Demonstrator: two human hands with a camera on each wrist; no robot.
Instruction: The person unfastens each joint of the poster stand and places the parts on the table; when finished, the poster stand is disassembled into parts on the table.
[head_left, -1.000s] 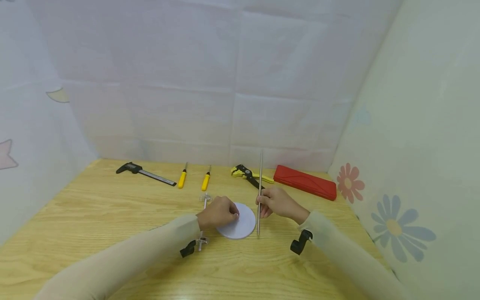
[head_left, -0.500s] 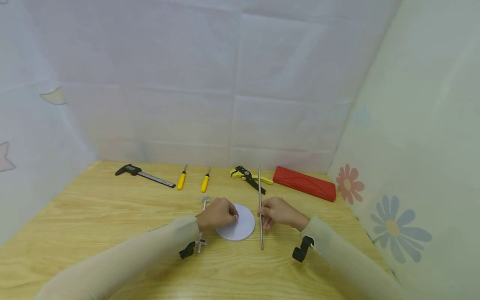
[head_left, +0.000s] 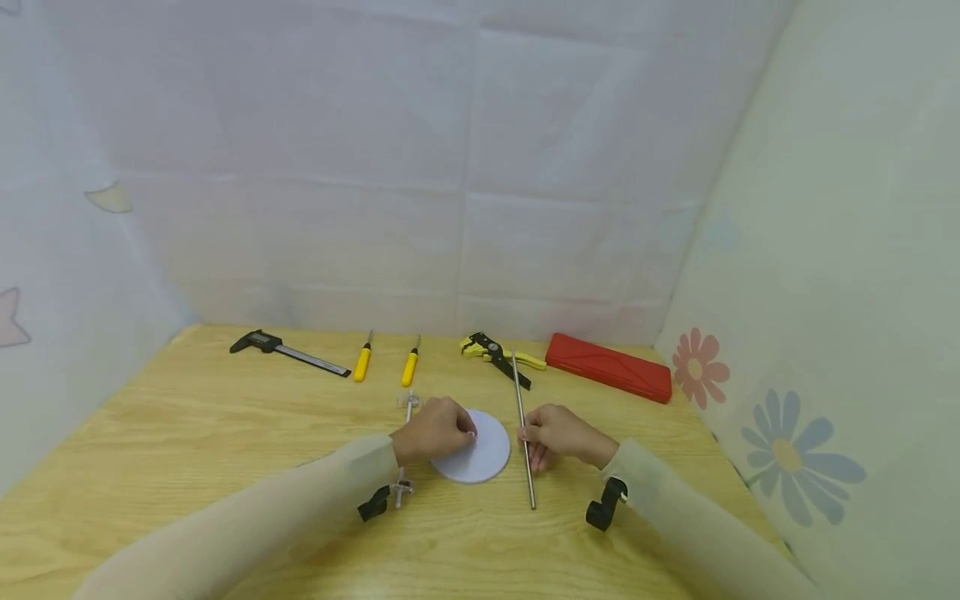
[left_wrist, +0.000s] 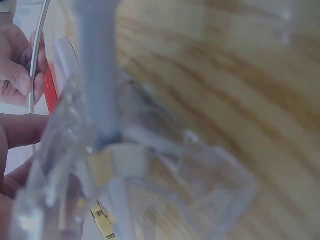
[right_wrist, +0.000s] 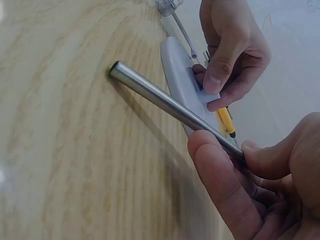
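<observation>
Rod (head_left: pixel 522 431) lies low along the surface (head_left: pixel 225 433), just right of the white disc (head_left: pixel 480 454); it is not mounted in the disc. Right hand (head_left: pixel 558 435) pinches the rod near its middle between thumb and fingers, with the near end at or just above the wood. Left hand (head_left: pixel 437 427) curls over the left edge of the disc and pinches it. A clear clamp part (head_left: pixel 405 487) lies beside the left wrist; it fills the left wrist view, blurred. Judged status: the parts are separate, and joining rod, disc and clamp remains.

The surface is light wood grain. Along its far edge lie a caliper (head_left: pixel 288 350), 2 yellow screwdrivers (head_left: pixel 363 360) (head_left: pixel 410 365), yellow-black pliers (head_left: pixel 497 354) and a red case (head_left: pixel 609 367). White fabric walls enclose the area; the right wall carries flower prints.
</observation>
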